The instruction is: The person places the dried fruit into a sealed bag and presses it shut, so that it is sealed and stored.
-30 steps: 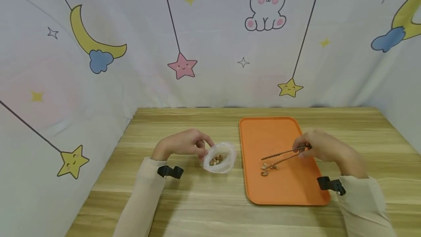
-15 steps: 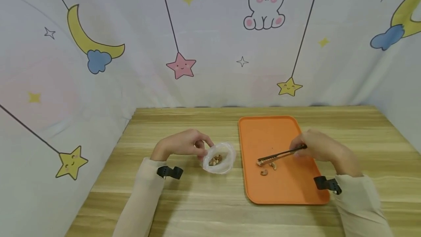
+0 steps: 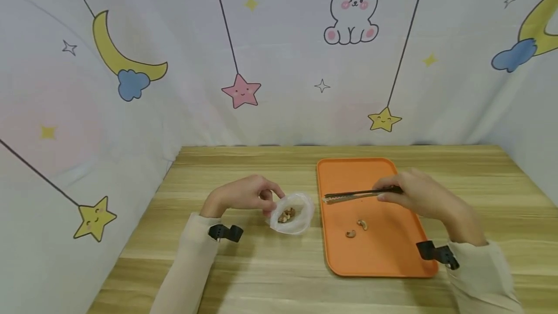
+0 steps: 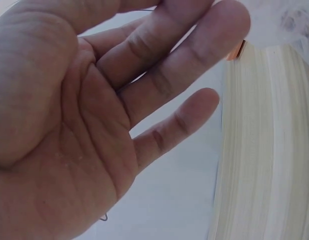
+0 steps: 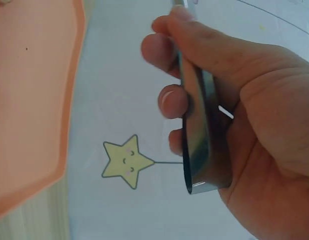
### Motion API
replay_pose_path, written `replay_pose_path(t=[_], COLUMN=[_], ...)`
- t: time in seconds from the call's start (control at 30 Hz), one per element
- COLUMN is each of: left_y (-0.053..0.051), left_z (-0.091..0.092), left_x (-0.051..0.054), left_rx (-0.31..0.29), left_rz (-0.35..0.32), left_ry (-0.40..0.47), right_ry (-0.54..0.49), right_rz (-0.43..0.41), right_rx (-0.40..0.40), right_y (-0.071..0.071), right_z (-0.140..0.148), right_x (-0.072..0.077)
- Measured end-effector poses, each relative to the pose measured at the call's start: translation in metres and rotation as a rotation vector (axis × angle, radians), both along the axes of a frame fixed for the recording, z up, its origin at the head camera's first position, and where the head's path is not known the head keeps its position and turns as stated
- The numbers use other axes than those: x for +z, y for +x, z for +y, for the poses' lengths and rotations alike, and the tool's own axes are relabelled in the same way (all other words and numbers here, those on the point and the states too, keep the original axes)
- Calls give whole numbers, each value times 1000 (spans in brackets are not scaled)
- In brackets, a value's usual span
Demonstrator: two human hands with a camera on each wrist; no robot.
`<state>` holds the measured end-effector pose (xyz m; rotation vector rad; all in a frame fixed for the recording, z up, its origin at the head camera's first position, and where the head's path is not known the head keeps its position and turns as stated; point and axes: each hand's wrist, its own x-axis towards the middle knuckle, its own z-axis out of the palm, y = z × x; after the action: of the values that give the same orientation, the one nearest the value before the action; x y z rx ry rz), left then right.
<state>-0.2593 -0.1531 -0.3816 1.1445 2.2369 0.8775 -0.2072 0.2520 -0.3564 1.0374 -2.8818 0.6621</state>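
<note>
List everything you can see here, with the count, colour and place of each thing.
Wood-grain table: one, light brown, across the foreground
Tray: one, orange, table's right half
Cashews: two, brown and cream, left of the tray's centre
Tongs: one, metallic, above the tray
Pale piece: apparently one nut, at the tongs' tips
Plastic bag: one, translucent white, left of the tray
Bagged nuts: several, brown and cream, too small to count
Backdrop: one, whitish, behind the table, printed with a rabbit, stars, moons and clouds
Wrist straps: two, black, one per wrist
Sleeves: two, beige, on the forearms
Left hand: one, bare, pinching the bag
Right hand: one, bare, gripping the tongs
</note>
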Motion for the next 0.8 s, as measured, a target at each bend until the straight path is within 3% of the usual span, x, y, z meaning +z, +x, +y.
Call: replay_pose_path(t=[0.6,0.8], left_y=[2,4], left_z=[7,8], left_x=[0,1], left_rx=[-35,-16], left_rz=[32,15], left_ry=[35,35], right_ry=[-86,-69], right_rz=[103,162], right_rx=[73,52], right_y=[8,7], right_z=[-47,-52], right_x=[-3,-8])
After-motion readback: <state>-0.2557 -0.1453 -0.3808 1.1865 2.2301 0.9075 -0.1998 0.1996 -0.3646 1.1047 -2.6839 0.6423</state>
